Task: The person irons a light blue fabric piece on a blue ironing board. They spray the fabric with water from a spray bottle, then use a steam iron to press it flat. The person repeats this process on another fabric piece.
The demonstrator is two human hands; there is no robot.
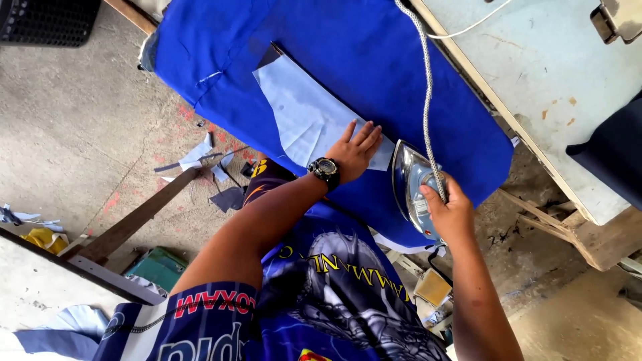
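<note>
From the head view, take the blue cloth-covered ironing board [348, 60] as your landmark; everything below is placed against it.

Your left hand [354, 150] lies flat and wide open, fingers spread, pressing the near end of the pale blue rectangular fabric piece [304, 113], which lies along the middle of the board. A black wristwatch [325, 170] sits on that wrist. Your right hand [447, 210] is wrapped around the handle of the silver and blue electric iron [414, 190], at the board's near edge, just beside the end of the fabric piece. Whether the soleplate already overlaps the cloth cannot be told. The iron's braided grey-white cord [426, 80] runs up across the board's far side.

On handling: the fabric piece looks thin, light and limp, so it will likely slide or wrinkle on the board cover unless you pin it with a flat palm, as you do now. Hold it by pressure on its surface or by pinching a corner; it has no stiffness to lift by. The iron looks solid and heavy for its size, with a smooth metal sole that is probably hot, so the handle is the only sensible place to grip it. Mind the cord, which could drag across the cloth.

Beyond the board's right side stands a worn white-painted wooden tabletop [535, 73]. Below the board's left side, pale blue fabric scraps [200, 157] lie on the concrete floor [73, 120].
</note>
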